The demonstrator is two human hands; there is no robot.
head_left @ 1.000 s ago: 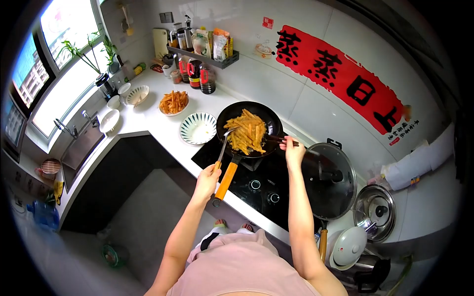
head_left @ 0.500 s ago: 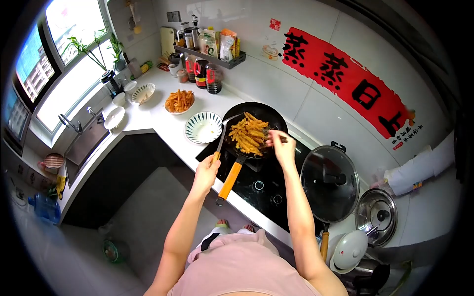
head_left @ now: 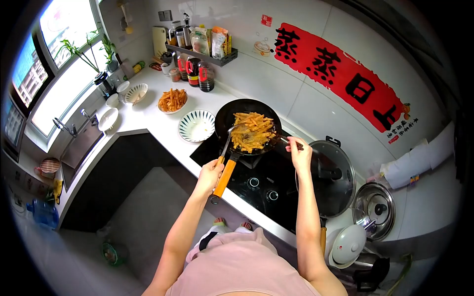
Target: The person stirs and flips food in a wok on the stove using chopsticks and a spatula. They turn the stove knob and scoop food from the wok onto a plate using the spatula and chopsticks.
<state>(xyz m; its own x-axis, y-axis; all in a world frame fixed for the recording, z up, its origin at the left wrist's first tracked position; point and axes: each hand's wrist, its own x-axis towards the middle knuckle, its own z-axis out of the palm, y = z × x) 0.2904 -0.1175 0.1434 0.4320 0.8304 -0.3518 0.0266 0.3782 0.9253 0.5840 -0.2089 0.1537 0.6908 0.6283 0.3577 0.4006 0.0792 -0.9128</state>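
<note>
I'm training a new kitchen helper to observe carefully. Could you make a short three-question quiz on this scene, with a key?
1. Open: Which bowl stands nearest the frying pan?
2. True or false: The left hand grips a wooden-handled metal utensil.
3. Count: How many control knobs show on the black cooktop?

Key:
1. The striped white bowl beside it on the counter.
2. True.
3. Two.
</note>
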